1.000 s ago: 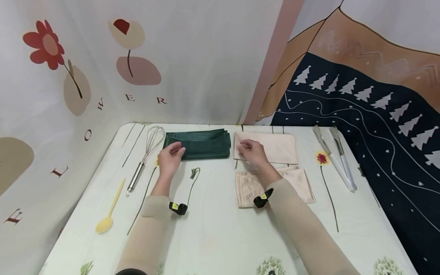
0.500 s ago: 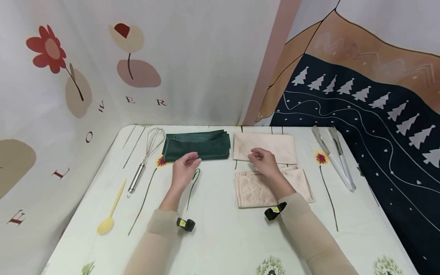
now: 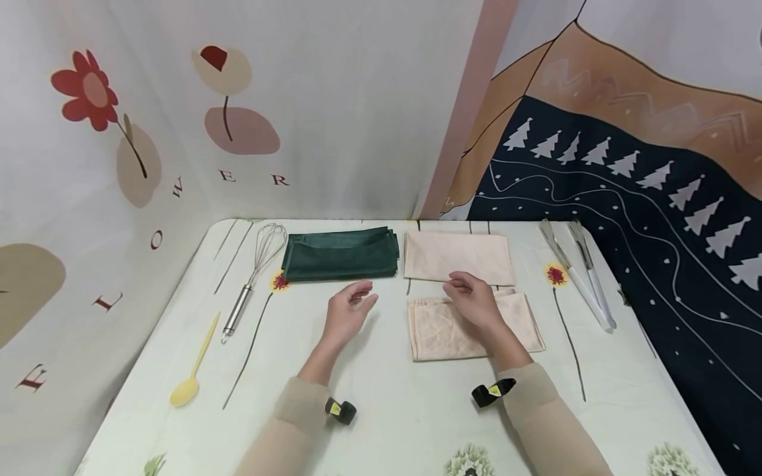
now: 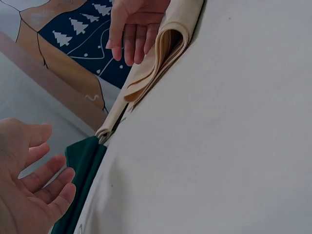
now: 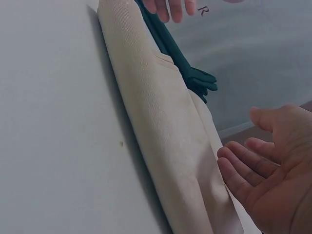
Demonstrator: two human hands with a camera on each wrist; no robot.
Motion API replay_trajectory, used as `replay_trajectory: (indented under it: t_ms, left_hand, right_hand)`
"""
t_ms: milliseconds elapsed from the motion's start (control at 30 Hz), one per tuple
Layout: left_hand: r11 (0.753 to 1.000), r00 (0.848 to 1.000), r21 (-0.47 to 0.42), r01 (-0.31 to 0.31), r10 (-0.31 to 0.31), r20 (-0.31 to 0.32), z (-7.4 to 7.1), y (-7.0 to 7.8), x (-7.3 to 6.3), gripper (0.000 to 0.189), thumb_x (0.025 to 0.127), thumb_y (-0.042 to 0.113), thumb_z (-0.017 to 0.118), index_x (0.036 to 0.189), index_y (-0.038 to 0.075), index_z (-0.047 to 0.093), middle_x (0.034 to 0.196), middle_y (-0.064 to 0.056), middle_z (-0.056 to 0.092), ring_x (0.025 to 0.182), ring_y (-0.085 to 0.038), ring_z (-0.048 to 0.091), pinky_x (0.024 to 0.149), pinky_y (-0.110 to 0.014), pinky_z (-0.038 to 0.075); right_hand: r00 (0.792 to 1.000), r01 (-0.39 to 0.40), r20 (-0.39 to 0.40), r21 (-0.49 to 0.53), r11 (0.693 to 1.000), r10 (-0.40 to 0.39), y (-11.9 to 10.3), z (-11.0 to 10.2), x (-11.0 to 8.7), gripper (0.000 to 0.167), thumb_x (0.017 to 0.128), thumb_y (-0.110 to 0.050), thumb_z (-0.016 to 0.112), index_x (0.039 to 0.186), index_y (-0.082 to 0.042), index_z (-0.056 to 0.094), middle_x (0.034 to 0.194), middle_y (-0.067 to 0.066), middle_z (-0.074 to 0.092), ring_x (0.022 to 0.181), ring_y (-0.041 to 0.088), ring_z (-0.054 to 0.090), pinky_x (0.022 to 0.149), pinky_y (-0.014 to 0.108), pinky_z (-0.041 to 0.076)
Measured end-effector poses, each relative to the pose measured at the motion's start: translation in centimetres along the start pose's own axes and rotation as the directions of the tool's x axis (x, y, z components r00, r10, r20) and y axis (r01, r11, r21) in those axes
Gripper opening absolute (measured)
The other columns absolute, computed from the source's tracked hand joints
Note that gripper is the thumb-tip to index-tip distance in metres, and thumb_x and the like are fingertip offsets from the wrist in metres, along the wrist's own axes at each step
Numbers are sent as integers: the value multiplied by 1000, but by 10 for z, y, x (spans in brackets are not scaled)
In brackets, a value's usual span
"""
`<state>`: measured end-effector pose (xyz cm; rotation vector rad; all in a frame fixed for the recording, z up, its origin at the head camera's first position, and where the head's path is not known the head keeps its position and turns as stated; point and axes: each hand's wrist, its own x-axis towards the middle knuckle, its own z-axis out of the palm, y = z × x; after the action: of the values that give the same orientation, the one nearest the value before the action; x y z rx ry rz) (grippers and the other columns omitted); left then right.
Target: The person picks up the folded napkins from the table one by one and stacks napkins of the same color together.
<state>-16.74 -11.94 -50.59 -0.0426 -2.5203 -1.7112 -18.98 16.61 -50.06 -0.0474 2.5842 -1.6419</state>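
Note:
My left hand [image 3: 348, 314] hovers in front of a folded dark green cloth [image 3: 342, 254], fingers loosely bent and holding nothing. Over the gap between two folded pale pink cloths hovers my right hand [image 3: 473, 304], also holding nothing. The far pink cloth [image 3: 458, 254] lies beside the green one. The near pink cloth [image 3: 437, 337] is partly hidden by my right hand and forearm. In the left wrist view, the left palm [image 4: 29, 195] is apart from the green cloth. The right wrist view has the right hand [image 5: 273, 165] beside the layered pink fabric [image 5: 156, 112].
On the left lie a wire whisk [image 3: 238, 311] and a yellow spoon [image 3: 186, 391]. At the right is a metal utensil with two white-handled arms [image 3: 589, 291], resembling tongs. Printed curtains [image 3: 345, 119] hang along the table's back and sides. Flowers are printed on the tablecloth [image 3: 381, 423].
Both hands have drawn back towards me and to the right. The left has moved off the green cloth, the right off the far pink cloth. The cloths lie as before.

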Motion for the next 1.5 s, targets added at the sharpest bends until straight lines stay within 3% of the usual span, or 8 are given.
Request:
replay_trajectory:
  t_ms: [333, 567, 700, 1000, 1300, 1500]
  left_hand:
    - [1000, 999, 1, -15, 15, 44, 16, -2, -12, 35, 94, 14, 74, 124, -2, 68, 120, -14, 70, 114, -30, 65, 99, -40, 52]
    - [1000, 997, 11, 5, -6, 71, 25, -4, -17, 35, 94, 15, 73, 126, 1, 68, 122, -12, 70, 116, -27, 65, 99, -38, 52]
    - [1000, 997, 9, 2, -3, 77, 29, -3, -18, 34, 95, 15, 73, 126, 1, 68, 123, -12, 69, 116, -27, 65, 99, -38, 52]
    - [1000, 994, 10, -14, 12, 109, 41, 1, -16, 35, 94, 14, 73, 126, 1, 68, 125, -12, 67, 117, -27, 64, 100, -35, 52]
    - [999, 990, 16, -48, 45, 136, 49, 6, -14, 40, 91, 11, 77, 127, -1, 66, 125, -15, 65, 117, -29, 63, 102, -37, 51]
    - [997, 982, 54, -62, 51, 183, 57, 8, -13, 45, 89, 12, 79, 130, -1, 64, 125, -14, 66, 115, -27, 63, 98, -38, 52]
  right_hand:
    - [999, 15, -35, -7, 1000, -15, 15, -20, -23, 46, 101, -26, 65, 137, 0, 58, 123, 18, 66, 116, 34, 63, 100, 44, 50]
    - [996, 27, -85, -22, 999, -29, 26, -37, -36, 45, 101, -24, 65, 135, 4, 59, 121, 22, 67, 112, 35, 64, 88, 15, 50]
    - [993, 33, -111, -35, 999, -37, 29, -45, -42, 44, 101, -23, 66, 134, 5, 60, 120, 23, 67, 110, 32, 65, 85, 8, 47]
    - [987, 1, -161, -28, 1000, -6, 35, -66, -50, 45, 102, -25, 64, 135, 5, 59, 121, 24, 66, 94, -7, 59, 81, 8, 49]
    - [971, -33, -240, -42, 999, 23, 39, -76, -55, 42, 101, -23, 64, 132, 6, 60, 120, 24, 66, 90, -10, 57, 79, 8, 50]
    - [948, -27, -318, -48, 998, 10, 42, -84, -59, 37, 99, -19, 67, 127, 5, 63, 116, 25, 68, 82, -7, 58, 66, 12, 53]
